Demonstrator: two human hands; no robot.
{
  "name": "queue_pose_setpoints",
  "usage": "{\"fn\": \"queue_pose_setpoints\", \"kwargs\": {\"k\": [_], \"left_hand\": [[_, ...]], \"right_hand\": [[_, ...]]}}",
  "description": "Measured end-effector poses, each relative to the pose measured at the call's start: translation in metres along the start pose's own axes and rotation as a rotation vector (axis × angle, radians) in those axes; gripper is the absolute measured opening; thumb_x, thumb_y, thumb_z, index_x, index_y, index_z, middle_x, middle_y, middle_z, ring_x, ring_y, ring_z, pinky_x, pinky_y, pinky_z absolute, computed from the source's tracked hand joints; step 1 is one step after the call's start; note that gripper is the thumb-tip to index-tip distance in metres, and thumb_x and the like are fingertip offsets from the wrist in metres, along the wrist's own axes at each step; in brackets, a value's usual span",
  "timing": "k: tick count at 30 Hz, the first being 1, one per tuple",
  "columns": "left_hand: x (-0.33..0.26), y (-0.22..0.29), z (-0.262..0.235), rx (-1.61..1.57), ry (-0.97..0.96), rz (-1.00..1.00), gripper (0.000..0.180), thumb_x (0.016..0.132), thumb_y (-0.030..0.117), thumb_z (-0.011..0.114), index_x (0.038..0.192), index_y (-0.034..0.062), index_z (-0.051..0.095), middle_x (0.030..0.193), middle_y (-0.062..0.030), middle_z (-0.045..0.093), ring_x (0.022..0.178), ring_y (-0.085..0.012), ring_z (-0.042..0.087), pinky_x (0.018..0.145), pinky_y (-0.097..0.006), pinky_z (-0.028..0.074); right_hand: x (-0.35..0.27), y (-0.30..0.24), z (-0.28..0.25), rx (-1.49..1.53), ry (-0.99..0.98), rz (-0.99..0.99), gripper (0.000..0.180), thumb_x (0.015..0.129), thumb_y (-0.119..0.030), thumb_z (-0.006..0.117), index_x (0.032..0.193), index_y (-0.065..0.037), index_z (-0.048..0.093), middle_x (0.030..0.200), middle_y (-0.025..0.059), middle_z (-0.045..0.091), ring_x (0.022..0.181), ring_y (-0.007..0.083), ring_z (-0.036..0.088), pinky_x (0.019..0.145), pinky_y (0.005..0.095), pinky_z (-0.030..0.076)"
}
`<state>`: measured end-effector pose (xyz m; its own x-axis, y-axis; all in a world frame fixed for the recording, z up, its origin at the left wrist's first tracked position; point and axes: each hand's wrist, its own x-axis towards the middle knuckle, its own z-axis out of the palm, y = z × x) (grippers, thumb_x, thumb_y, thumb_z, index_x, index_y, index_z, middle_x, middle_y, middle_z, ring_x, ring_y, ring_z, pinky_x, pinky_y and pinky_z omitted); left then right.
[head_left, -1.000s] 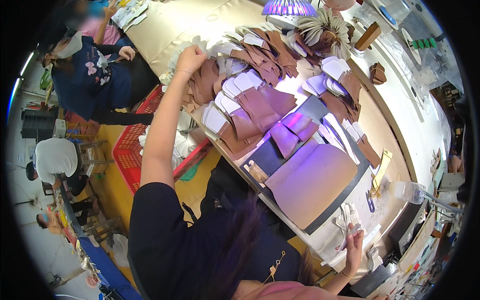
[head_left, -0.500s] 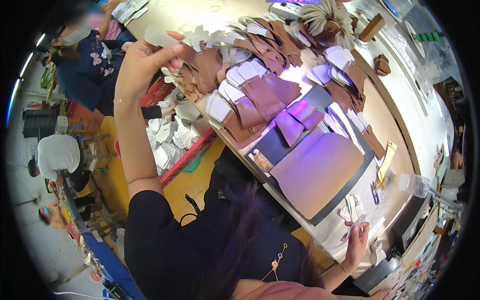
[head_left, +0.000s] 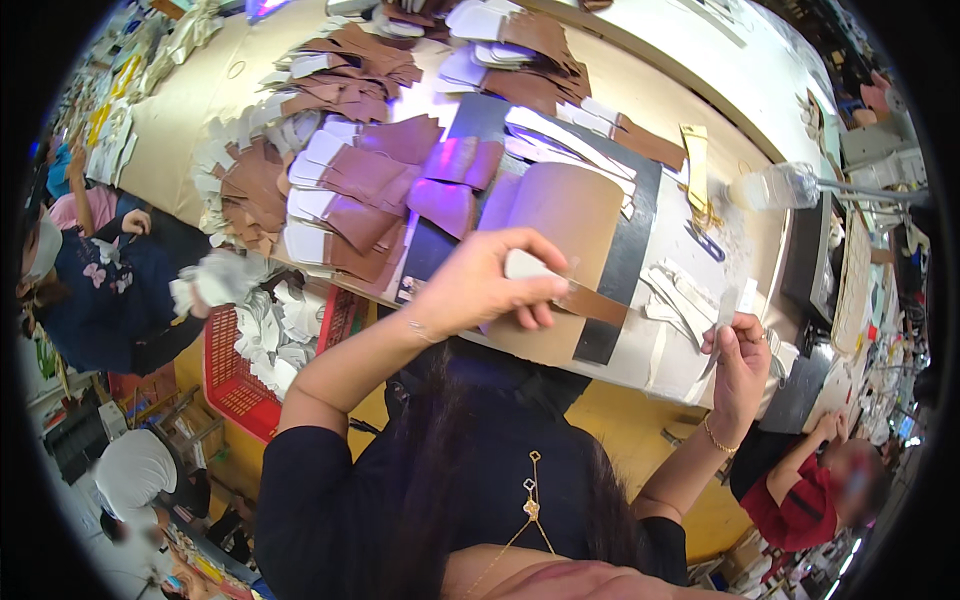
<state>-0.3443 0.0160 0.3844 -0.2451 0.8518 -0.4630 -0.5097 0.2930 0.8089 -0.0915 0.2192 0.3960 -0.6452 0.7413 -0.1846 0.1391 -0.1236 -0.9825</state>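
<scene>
1. Pale tabletop (head_left: 190,120) carries brown-and-white stacks (head_left: 365,180); red basket (head_left: 240,388) beside it, yellow floor (head_left: 615,435) below.
2. Left hand (head_left: 488,278) pinches leather-like piece (head_left: 597,304) over tan sheet (head_left: 565,215); long axis rightward, brown end dipping nearward.
3. Right hand (head_left: 740,372), fingers nearly closed, pinches pale strip (head_left: 726,312) pointing up.

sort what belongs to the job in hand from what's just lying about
Seemingly in the job: brown-and-white piece in left hand; pale strip in right hand; piled similar pieces.

Apparently just lying about: clear bottle; blue snips.
</scene>
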Motion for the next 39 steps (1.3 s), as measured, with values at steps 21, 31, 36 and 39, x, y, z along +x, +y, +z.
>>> {"fn": "queue_pose_setpoints", "kwargs": {"k": [21, 31, 36, 39], "left_hand": [[0.0, -0.008, -0.047, -0.069, -0.054, -0.164, 0.055, 0.097, 0.042, 0.038, 0.103, -0.0084, 0.058, 0.083, -0.0202, 0.067, 0.07, -0.0219, 0.069, 0.065, -0.027, 0.057], [0.002, -0.01, -0.052, -0.11, -0.059, -0.188, 0.048, 0.097, 0.037, 0.041, 0.102, -0.0075, 0.059, 0.086, -0.0178, 0.067, 0.074, -0.0214, 0.069, 0.066, -0.027, 0.057], [0.002, -0.012, -0.052, -0.123, -0.057, -0.184, 0.046, 0.097, 0.035, 0.043, 0.102, -0.0071, 0.06, 0.087, -0.0171, 0.066, 0.076, -0.0219, 0.069, 0.065, -0.027, 0.057], [0.001, -0.013, -0.051, -0.119, -0.065, -0.165, 0.044, 0.096, 0.034, 0.046, 0.102, -0.007, 0.06, 0.088, -0.0169, 0.066, 0.076, -0.0217, 0.069, 0.065, -0.026, 0.057]], "right_hand": [[0.046, -0.029, 0.148, -0.386, -0.519, 0.419, 0.019, 0.084, -0.013, 0.067, 0.077, 0.002, 0.059, 0.061, 0.0039, 0.06, 0.048, 0.0054, 0.054, 0.042, 0.0179, 0.042], [0.048, -0.024, 0.152, -0.452, -0.518, 0.371, 0.022, 0.083, -0.017, 0.067, 0.073, 0.002, 0.062, 0.053, 0.005, 0.06, 0.043, 0.0076, 0.057, 0.042, 0.0206, 0.043], [0.048, -0.024, 0.151, -0.467, -0.539, 0.387, 0.019, 0.084, -0.014, 0.068, 0.075, 0.001, 0.06, 0.058, 0.0037, 0.06, 0.047, 0.0052, 0.055, 0.041, 0.018, 0.043], [0.049, -0.025, 0.151, -0.467, -0.541, 0.377, 0.02, 0.084, -0.014, 0.068, 0.074, 0.001, 0.06, 0.057, 0.0035, 0.06, 0.046, 0.005, 0.054, 0.041, 0.0181, 0.042]]}}
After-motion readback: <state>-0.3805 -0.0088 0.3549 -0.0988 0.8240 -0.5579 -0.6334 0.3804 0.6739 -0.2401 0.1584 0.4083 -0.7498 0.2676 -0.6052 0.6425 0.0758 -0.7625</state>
